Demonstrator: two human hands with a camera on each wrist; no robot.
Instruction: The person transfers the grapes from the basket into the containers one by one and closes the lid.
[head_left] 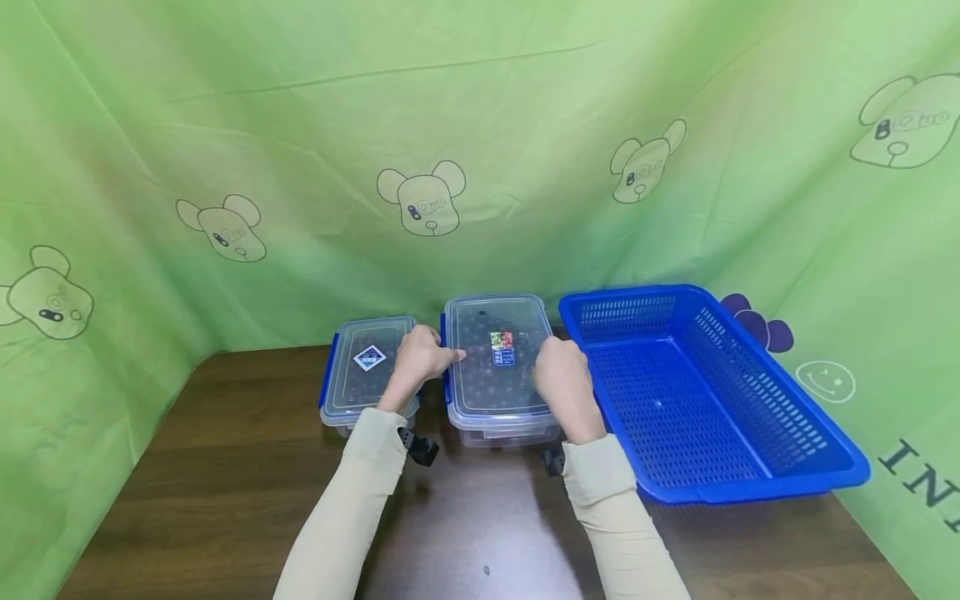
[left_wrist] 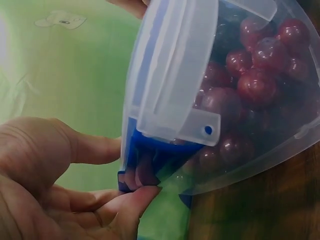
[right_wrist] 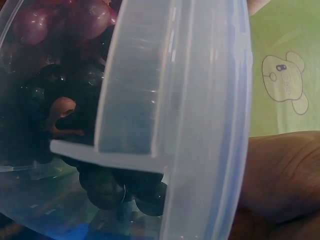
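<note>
A clear lidded food container (head_left: 483, 387) with a picture label stands in the middle of the table in the head view. Red grapes (left_wrist: 257, 86) show through its wall in the left wrist view, and dark grapes (right_wrist: 102, 191) in the right wrist view. My left hand (head_left: 422, 360) grips its left side, thumb on the lid's edge and fingers curled at the blue latch (left_wrist: 150, 156). On the opposite side, my right hand (head_left: 564, 379) holds the lid's right edge with curled fingers; its fingertips are hidden behind the lid.
A smaller lidded container (head_left: 348, 379) with a blue latch stands left of the middle one, partly behind my left hand. To the right lies a large blue plastic basket (head_left: 757, 490). A green printed curtain (head_left: 525, 225) hangs behind the wooden table (head_left: 225, 483).
</note>
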